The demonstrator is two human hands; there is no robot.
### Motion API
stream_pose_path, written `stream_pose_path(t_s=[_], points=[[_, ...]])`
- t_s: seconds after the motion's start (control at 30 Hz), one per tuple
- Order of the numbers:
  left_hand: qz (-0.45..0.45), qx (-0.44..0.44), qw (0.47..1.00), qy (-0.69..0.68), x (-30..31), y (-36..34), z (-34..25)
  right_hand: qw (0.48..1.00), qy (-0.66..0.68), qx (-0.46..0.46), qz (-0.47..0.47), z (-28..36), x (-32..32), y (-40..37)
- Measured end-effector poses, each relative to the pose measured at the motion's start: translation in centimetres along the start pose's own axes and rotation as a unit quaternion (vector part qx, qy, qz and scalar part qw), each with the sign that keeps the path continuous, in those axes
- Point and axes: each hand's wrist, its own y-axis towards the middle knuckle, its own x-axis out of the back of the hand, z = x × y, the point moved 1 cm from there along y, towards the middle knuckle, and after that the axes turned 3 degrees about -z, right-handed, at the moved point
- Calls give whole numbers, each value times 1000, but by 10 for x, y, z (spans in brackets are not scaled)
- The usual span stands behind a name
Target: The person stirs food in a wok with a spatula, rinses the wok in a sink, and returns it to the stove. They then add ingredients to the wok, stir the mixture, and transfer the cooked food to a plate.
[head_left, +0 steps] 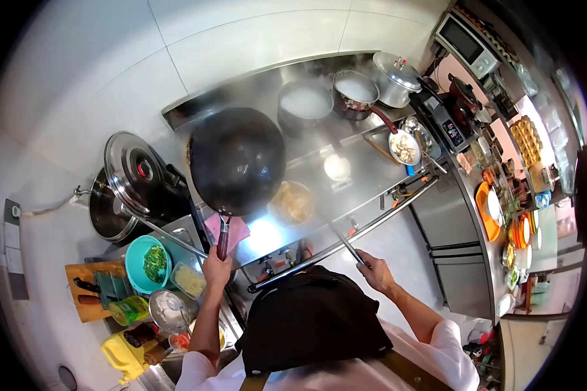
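In the head view, my left hand (pixel 216 267) is clenched round the handle (pixel 223 242) of the big dark wok (pixel 238 163), which sits at the left of the steel counter (pixel 381 186), with a pink cloth (pixel 239 232) by the handle. My right hand (pixel 375 274) grips a long metal utensil (pixel 349 246), its far end over the counter's near edge; I cannot tell what kind it is. Just right of the wok is a bowl of pale food (pixel 293 203), blurred by steam. I judge that a sideways swing of the wok could knock that bowl, and a loose grip could let the wok tip. Steam veils the large pot (pixel 304 107) on the far side, so I might misjudge clearance there. Farther right, the red handle (pixel 383 117) of the saucepan (pixel 355 91) reaches out by a bowl of pale pieces (pixel 404 148); a careless sleeve or reach could catch it and spill hot contents.
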Motion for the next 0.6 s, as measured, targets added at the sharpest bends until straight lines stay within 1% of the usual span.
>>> stream_pose_path(t_s=[0.07, 0.1, 0.17, 0.2, 0.27, 0.3, 0.33, 0.37, 0.4, 0.43, 0.47, 0.53, 0.6], points=[[-3, -4, 999, -33, 3, -6, -1, 999, 31, -38, 19, 12, 11, -6], [23, 32, 996, -77, -11, -18, 3, 998, 25, -45, 22, 8, 18, -11], [40, 78, 985, -147, -21, -14, 9, 999, 45, -25, 17, -6, 15, -1], [44, 106, 982, -147, -8, -14, 6, 998, 60, 36, -2, -21, 1, 7], [50, 168, 971, -165, 4, -20, -19, 995, 76, 6, 59, -23, 11, 19], [35, 173, 969, -173, 2, -25, -22, 992, 82, -7, 91, -24, 18, 27], [19, 178, 967, -183, -1, -28, -25, 990, 103, 19, 96, -28, 22, 33], [0, 183, 964, -193, -4, -29, -30, 980, 154, -14, 127, -31, 32, 43], [1, 186, 962, -200, 10, -32, -57, 965, 205, -49, 158, -21, 46, 48], [-5, 199, 955, -219, 7, -34, -58, 944, 255, -87, 188, -16, 56, 56], [-11, 211, 948, -238, 2, -37, -56, 938, 267, -64, 212, -20, 60, 66], [-26, 226, 935, -270, -4, -45, -60, 923, 297, -51, 239, -17, 70, 84], [-42, 217, 946, -237, -7, -52, -73, 897, 342, -32, 278, -5, 80, 98]])
